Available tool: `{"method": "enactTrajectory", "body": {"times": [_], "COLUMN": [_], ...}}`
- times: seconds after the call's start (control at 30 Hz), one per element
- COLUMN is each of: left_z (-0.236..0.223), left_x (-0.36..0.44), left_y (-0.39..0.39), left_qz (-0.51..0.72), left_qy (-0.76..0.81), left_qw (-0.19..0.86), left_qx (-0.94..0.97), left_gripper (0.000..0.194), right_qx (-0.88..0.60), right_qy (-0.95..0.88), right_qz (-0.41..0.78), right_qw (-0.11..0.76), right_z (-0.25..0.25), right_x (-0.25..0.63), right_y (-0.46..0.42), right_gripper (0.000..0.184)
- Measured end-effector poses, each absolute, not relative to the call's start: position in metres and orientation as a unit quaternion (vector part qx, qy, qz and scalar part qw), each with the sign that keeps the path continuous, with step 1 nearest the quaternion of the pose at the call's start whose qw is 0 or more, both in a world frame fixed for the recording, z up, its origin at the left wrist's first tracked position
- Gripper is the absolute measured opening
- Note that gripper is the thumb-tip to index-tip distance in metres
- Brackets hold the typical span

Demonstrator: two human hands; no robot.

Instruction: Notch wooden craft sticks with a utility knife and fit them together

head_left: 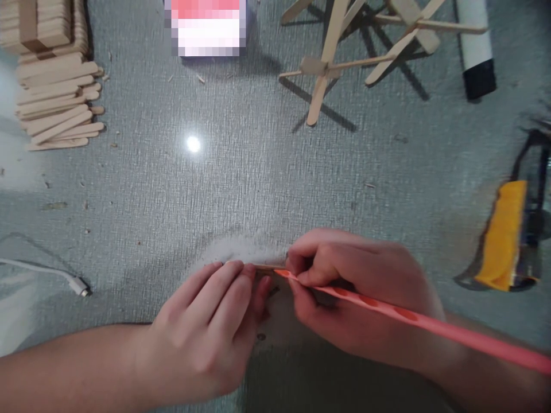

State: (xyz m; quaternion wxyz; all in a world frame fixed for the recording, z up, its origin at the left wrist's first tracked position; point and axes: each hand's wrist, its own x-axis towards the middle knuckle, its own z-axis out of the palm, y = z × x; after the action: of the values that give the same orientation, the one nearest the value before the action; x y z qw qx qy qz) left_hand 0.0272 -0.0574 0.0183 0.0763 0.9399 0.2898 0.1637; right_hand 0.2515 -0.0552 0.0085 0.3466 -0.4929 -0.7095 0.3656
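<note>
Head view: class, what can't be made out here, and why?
All in the head view:
Stick between left hand and right hand: mostly hidden by fingers.
Pencil: far end beyond the right edge.
Stick frame: cut off by the top edge.
Pink-and-white item: pixelated.
Yellow item: blurred.
Cable: cut off by the left edge.

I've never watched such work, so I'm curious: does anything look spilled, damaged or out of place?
Nothing looks clearly broken. Pale flecks, perhaps splinters, litter the table, and the loose wooden sticks lie unevenly. A whitish patch beyond the left hand stands out, but I can't tell whether it's glare or residue.
</note>
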Motion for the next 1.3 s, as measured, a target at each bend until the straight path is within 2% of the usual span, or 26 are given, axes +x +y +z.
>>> {"method": "enactTrajectory", "body": {"times": [1.3], "left_z": [0.0196], "left_x": [0.0272], "left_y": [-0.0569], "left_qz": [0.160], "left_qy": [0.292], "left_qw": [0.080], "left_qx": [0.940], "left_gripper": [0.025], "right_qx": [-0.501], "right_qy": [-0.716], "right_qz": [0.356], "right_qw": [0.332], "right_z": [0.0101], "right_x": [0.2504], "right_y": [-0.0544], "right_gripper": [0.026]}}
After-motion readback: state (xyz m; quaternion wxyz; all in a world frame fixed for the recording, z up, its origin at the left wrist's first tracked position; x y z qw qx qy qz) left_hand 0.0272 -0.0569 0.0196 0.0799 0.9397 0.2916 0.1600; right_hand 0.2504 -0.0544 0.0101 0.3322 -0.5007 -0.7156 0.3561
